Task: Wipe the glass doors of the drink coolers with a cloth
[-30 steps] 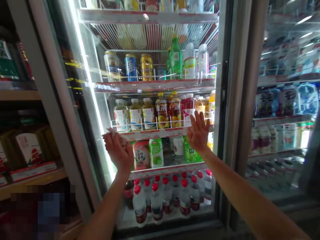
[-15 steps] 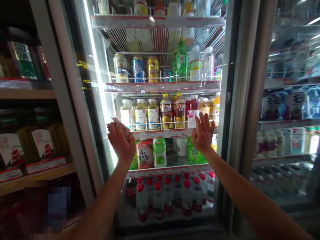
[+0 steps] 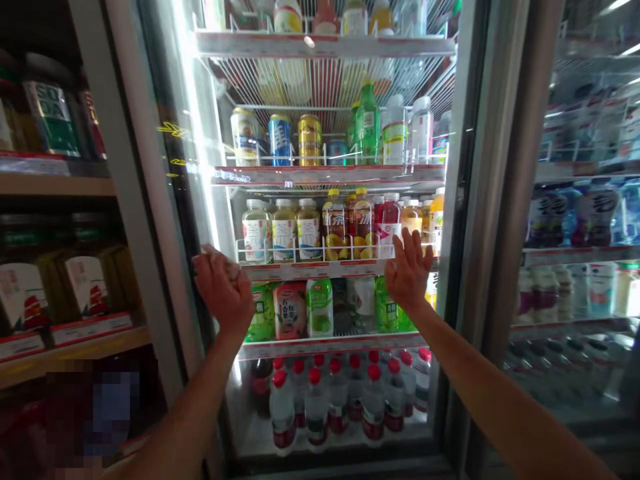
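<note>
My left hand (image 3: 226,291) is closed around a crumpled pale cloth (image 3: 218,255), bunched at the fingertips. It is at the left side of the drinks fridge's glass door (image 3: 173,143), near the bright light strip. Toward the door's right side, my right hand (image 3: 409,277) is raised with spread fingers and holds nothing. Its palm faces the glass and seems to rest on it. Behind that hand, through the glass, are a red drink bottle (image 3: 389,217) and green cartons (image 3: 387,310).
Fridge shelves hold cans (image 3: 309,140), tea bottles (image 3: 334,227) and red-capped bottles (image 3: 317,407). A metal door frame (image 3: 505,200) runs down the right, beside another fridge of drinks. On the left, a wooden shelf (image 3: 60,183) carries large dark bottles (image 3: 53,110).
My left hand has moved left with the cloth, from in front of the shelf edge toward the door's left frame. My right hand stays nearly in place, and the view has shifted slightly.
</note>
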Demonstrator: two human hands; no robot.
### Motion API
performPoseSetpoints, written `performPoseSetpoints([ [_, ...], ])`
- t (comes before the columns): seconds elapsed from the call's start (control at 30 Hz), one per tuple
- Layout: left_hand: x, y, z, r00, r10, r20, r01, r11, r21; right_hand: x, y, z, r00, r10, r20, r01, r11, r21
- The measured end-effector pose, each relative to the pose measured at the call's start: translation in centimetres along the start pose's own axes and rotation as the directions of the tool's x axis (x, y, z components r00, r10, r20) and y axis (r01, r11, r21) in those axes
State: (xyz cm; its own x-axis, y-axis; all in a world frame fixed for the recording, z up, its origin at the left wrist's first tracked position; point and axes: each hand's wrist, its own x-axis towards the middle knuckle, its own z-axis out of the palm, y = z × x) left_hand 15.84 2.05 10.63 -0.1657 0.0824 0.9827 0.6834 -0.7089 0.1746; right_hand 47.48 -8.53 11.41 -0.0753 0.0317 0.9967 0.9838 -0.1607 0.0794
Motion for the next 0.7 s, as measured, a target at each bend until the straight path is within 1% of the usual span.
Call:
performPoseSetpoints([
  [0.03, 0.0, 0.3, 0.1, 0.999, 0.013, -0.045, -0.012, 1.0, 0.023, 0.0, -0.1, 0.0, 1.0, 0.004, -0.001, -0.004, 1.0, 0.0],
  [0.07, -0.3, 1.0, 0.5, 0.995, 0.065, -0.073, -0.062, 0.997, 0.048, 0.0, -0.1, 0.0, 1.0, 0.003, -0.003, -0.003, 1.0, 0.001],
  [0.1, -0.8, 2.2, 1.1, 0.988, 0.14, -0.066, -0.136, 0.989, 0.06, 0.0, -0.1, -0.1, 1.0, 0.002, -0.004, -0.002, 1.0, 0.004],
  [0.13, -1.4, 3.5, 1.7, 0.974, 0.225, -0.014, -0.224, 0.974, 0.042, 0.1, -0.1, -0.1, 1.0, 0.003, -0.001, -0.003, 1.0, 0.009],
  [0.17, -2.0, 4.7, 2.3, 0.947, 0.316, 0.052, -0.317, 0.948, 0.011, 0.1, -0.1, -0.2, 1.0, 0.005, 0.004, -0.005, 1.0, 0.014],
  [0.2, -2.5, 5.7, 2.7, 0.909, 0.401, 0.116, -0.402, 0.916, -0.021, 0.1, 0.0, -0.2, 1.0, 0.008, 0.009, -0.008, 1.0, 0.018],
  [0.23, -2.8, 6.2, 2.9, 0.87, 0.465, 0.165, -0.463, 0.885, -0.048, 0.1, 0.0, -0.2, 1.0, 0.009, 0.01, -0.009, 1.0, 0.02],
  [0.27, -2.8, 6.2, 2.9, 0.849, 0.492, 0.192, -0.49, 0.87, -0.061, 0.1, 0.1, -0.2, 1.0, 0.006, 0.01, -0.006, 1.0, 0.02],
  [0.3, -2.6, 5.8, 2.6, 0.858, 0.475, 0.196, -0.474, 0.879, -0.054, 0.1, 0.1, -0.2, 1.0, 0.003, 0.008, -0.003, 1.0, 0.016],
  [0.33, -2.1, 5.0, 2.2, 0.893, 0.415, 0.175, -0.416, 0.909, -0.031, 0.1, 0.2, -0.2, 1.0, -0.001, 0.003, 0.001, 1.0, 0.009],
  [0.37, -1.4, 4.1, 1.8, 0.938, 0.322, 0.131, -0.325, 0.946, 0.0, 0.0, 0.2, -0.1, 1.0, -0.001, 0.001, 0.001, 1.0, 0.0],
  [0.4, -0.6, 3.2, 1.5, 0.972, 0.222, 0.074, -0.224, 0.974, 0.027, 0.0, 0.2, -0.1, 1.0, -0.002, 0.001, 0.002, 1.0, -0.008],
  [0.43, 0.2, 2.5, 1.3, 0.99, 0.138, 0.016, -0.139, 0.989, 0.043, 0.0, 0.1, 0.0, 1.0, -0.001, 0.002, 0.001, 1.0, -0.014],
  [0.47, 0.9, 2.2, 1.3, 0.996, 0.091, -0.026, -0.09, 0.995, 0.049, 0.0, 0.0, 0.0, 1.0, 0.0, 0.001, 0.0, 1.0, -0.018],
  [0.5, 1.3, 2.5, 1.5, 0.995, 0.084, -0.047, -0.082, 0.996, 0.043, 0.0, 0.0, 0.0, 1.0, -0.001, -0.002, 0.001, 1.0, -0.019],
  [0.53, 1.5, 3.2, 1.9, 0.992, 0.113, -0.048, -0.112, 0.993, 0.028, 0.0, -0.1, 0.0, 1.0, -0.004, -0.007, 0.004, 1.0, -0.017],
  [0.6, 1.1, 5.7, 3.2, 0.972, 0.237, 0.001, -0.237, 0.971, -0.018, 0.0, -0.2, 0.0, 1.0, -0.008, -0.01, 0.008, 1.0, -0.01],
  [0.63, 0.6, 7.1, 3.8, 0.949, 0.314, 0.036, -0.313, 0.949, -0.041, -0.1, -0.2, 0.0, 1.0, -0.006, -0.008, 0.006, 1.0, -0.008],
  [0.7, -0.3, 9.3, 4.8, 0.884, 0.455, 0.103, -0.449, 0.89, -0.076, -0.1, 0.0, 0.0, 1.0, -0.005, -0.001, 0.005, 1.0, -0.003],
])
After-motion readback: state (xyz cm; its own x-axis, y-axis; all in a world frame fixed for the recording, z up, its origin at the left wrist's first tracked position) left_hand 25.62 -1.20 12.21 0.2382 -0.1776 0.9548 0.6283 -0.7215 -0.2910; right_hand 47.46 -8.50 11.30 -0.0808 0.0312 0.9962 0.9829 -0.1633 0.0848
